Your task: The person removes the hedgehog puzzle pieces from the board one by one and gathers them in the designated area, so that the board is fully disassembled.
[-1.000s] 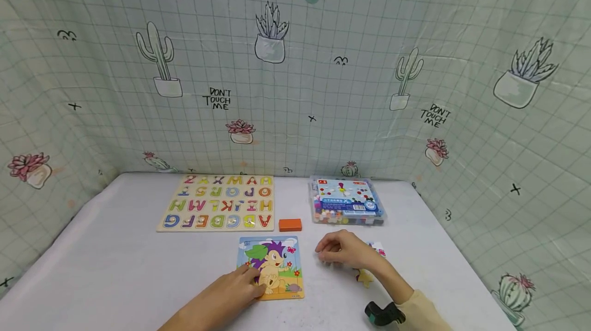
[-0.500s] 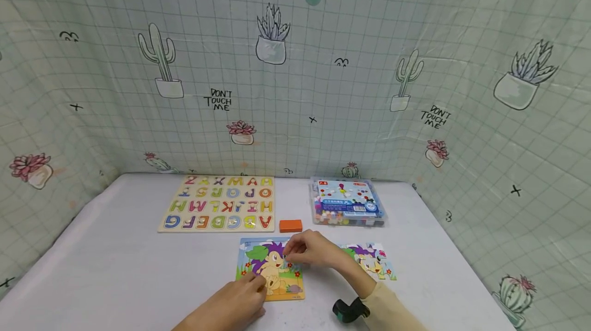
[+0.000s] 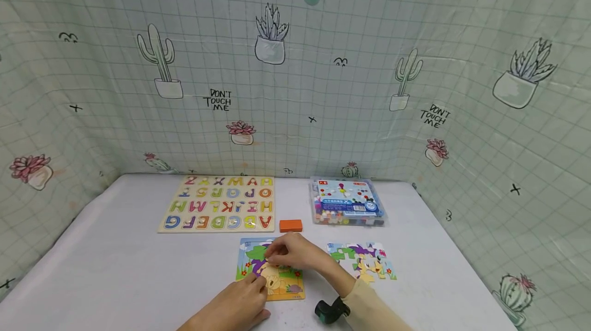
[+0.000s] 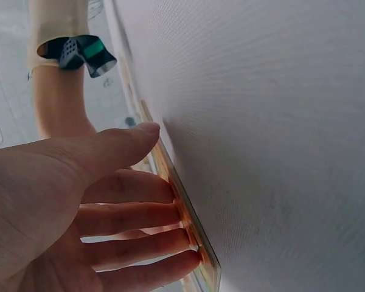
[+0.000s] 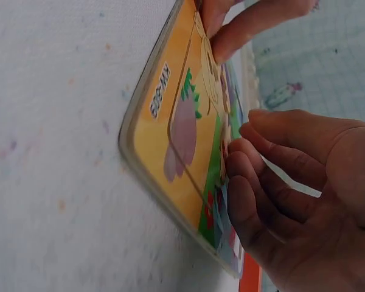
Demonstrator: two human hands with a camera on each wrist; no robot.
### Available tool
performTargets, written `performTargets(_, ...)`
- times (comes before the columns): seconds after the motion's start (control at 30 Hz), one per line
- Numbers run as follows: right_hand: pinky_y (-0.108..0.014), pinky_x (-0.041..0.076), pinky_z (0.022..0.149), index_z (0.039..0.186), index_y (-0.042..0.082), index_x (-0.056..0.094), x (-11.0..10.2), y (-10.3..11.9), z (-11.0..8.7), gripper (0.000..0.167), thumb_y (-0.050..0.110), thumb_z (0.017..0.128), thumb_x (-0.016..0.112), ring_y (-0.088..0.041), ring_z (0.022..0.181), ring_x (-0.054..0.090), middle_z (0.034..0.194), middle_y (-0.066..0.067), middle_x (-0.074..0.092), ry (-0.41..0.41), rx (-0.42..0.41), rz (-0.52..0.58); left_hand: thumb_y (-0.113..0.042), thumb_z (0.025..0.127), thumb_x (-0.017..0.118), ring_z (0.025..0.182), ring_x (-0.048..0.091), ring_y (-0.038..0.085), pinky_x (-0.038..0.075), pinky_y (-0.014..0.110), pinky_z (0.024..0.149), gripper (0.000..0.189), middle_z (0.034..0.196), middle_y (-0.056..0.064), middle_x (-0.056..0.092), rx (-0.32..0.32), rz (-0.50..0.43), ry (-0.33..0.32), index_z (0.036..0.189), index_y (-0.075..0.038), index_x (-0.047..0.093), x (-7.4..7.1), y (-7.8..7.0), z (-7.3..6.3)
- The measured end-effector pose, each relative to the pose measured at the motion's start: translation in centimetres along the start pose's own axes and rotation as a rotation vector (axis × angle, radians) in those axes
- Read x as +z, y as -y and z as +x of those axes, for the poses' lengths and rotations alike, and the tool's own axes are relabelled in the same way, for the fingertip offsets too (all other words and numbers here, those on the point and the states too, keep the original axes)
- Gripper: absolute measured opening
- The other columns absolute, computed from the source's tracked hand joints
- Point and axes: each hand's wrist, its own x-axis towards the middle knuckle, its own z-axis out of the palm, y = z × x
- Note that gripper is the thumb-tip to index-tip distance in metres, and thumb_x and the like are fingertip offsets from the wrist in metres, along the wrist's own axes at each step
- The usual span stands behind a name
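A square hedgehog jigsaw puzzle (image 3: 294,290) in a blue-and-orange tray lies at the front middle of the table. My left hand (image 3: 244,297) rests its fingertips on the tray's left part. In the left wrist view its fingers (image 4: 140,219) lie fairly straight against the board, thumb apart. Over the puzzle's upper half is my right hand (image 3: 295,253), its fingers loosely bent. Seen from the right wrist, the thumb and fingers (image 5: 242,201) come right down at the picture, with no piece showing between them. To the right lies a partly joined hedgehog picture of loose pieces (image 3: 369,264).
A wooden alphabet board (image 3: 217,208) lies at the back left. Near it sits an orange block (image 3: 291,226). A clear plastic box of colourful parts (image 3: 348,202) stands at the back right. Patterned cloth (image 3: 295,90) hangs behind and along the sides of the white table.
My right hand has moved left from beside the loose pieces to over the tray puzzle, uncovering the partly joined picture. The left hand has shifted slightly to the right and down on the tray.
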Motion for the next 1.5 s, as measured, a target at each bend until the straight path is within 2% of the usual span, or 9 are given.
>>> performTargets(0.23, -0.013, 0.036, 0.057, 0.108, 0.006, 0.074, 0.7, 0.9, 0.9, 0.019, 0.015, 0.091, 0.069, 0.0, 0.061, 0.045, 0.072, 0.009, 0.058, 0.021, 0.026, -0.014, -0.044, 0.087, 0.07, 0.081, 0.054, 0.012, 0.053, 0.022, 0.072, 0.039, 0.092, 0.0, 0.061, 0.007, 0.001, -0.02, 0.099, -0.007, 0.074, 0.1, 0.0, 0.0)
performTargets(0.53, -0.013, 0.035, 0.054, 0.113, 0.009, 0.073, 1.5, 1.4, 1.3, 0.023, 0.017, 0.092, 0.068, 0.002, 0.057, 0.046, 0.069, 0.006, 0.061, 0.039, 0.022, -0.011, -0.046, 0.088, 0.069, 0.086, 0.057, 0.013, 0.055, 0.024, 0.074, 0.041, 0.094, 0.002, 0.062, 0.004, 0.01, -0.026, 0.099, -0.006, 0.074, 0.1, 0.0, 0.0)
performTargets(0.63, -0.013, 0.035, 0.055, 0.111, 0.009, 0.074, 1.6, 1.7, 1.3, 0.021, 0.015, 0.091, 0.068, 0.001, 0.057, 0.046, 0.07, 0.003, 0.064, 0.034, 0.017, -0.02, -0.045, 0.087, 0.07, 0.085, 0.056, 0.012, 0.054, 0.023, 0.072, 0.041, 0.093, 0.002, 0.061, 0.001, 0.002, -0.029, 0.098, -0.006, 0.074, 0.2, 0.0, 0.0)
performTargets(0.77, -0.012, 0.039, 0.057, 0.108, 0.011, 0.075, 1.6, 1.9, 1.4, 0.018, 0.015, 0.092, 0.068, 0.002, 0.061, 0.047, 0.082, 0.002, 0.072, 0.03, 0.01, -0.038, -0.045, 0.087, 0.07, 0.082, 0.056, 0.011, 0.052, 0.022, 0.067, 0.04, 0.09, 0.001, 0.061, 0.006, 0.01, -0.054, 0.094, -0.006, 0.074, 0.4, 0.0, -0.1)
performTargets(0.9, -0.011, 0.04, 0.058, 0.11, 0.009, 0.074, 1.6, 1.9, 1.4, 0.021, 0.017, 0.091, 0.07, 0.003, 0.061, 0.049, 0.08, 0.004, 0.071, 0.018, 0.02, -0.032, -0.045, 0.087, 0.07, 0.082, 0.056, 0.011, 0.052, 0.021, 0.066, 0.039, 0.088, 0.001, 0.06, 0.016, 0.038, -0.079, 0.092, -0.007, 0.074, 0.4, 0.0, -0.1)
performTargets(1.0, -0.011, 0.039, 0.056, 0.108, 0.007, 0.075, 1.7, 1.8, 1.4, 0.021, 0.018, 0.09, 0.071, 0.003, 0.059, 0.049, 0.071, 0.006, 0.065, 0.005, 0.029, -0.02, -0.046, 0.087, 0.07, 0.082, 0.055, 0.011, 0.052, 0.021, 0.066, 0.039, 0.088, 0.0, 0.059, 0.018, 0.047, -0.077, 0.092, -0.007, 0.074, 0.4, 0.0, -0.1)
performTargets(1.13, -0.011, 0.037, 0.055, 0.103, 0.008, 0.076, 1.7, 1.8, 1.4, 0.017, 0.019, 0.09, 0.071, 0.003, 0.058, 0.047, 0.07, 0.011, 0.062, -0.001, 0.036, -0.024, -0.046, 0.087, 0.07, 0.082, 0.054, 0.011, 0.052, 0.022, 0.067, 0.04, 0.089, 0.0, 0.059, 0.014, 0.043, -0.062, 0.093, -0.007, 0.074, 0.4, 0.0, -0.1)
performTargets(1.33, -0.012, 0.037, 0.054, 0.099, 0.008, 0.075, 1.8, 1.9, 1.5, 0.015, 0.019, 0.089, 0.072, 0.002, 0.058, 0.047, 0.07, 0.011, 0.06, -0.009, 0.07, 0.004, -0.045, 0.087, 0.07, 0.081, 0.054, 0.011, 0.052, 0.021, 0.066, 0.039, 0.088, 0.0, 0.059, 0.015, 0.036, -0.067, 0.092, -0.007, 0.074, 0.5, 0.0, -0.1)
performTargets(1.5, -0.013, 0.038, 0.054, 0.096, 0.01, 0.07, 1.9, 2.0, 1.4, 0.01, 0.017, 0.089, 0.072, -0.001, 0.061, 0.048, 0.075, 0.007, 0.06, -0.056, 0.097, 0.06, -0.045, 0.088, 0.069, 0.081, 0.054, 0.011, 0.052, 0.022, 0.069, 0.04, 0.09, 0.001, 0.06, 0.005, 0.014, -0.039, 0.095, -0.006, 0.074, 0.4, 0.0, 0.0)
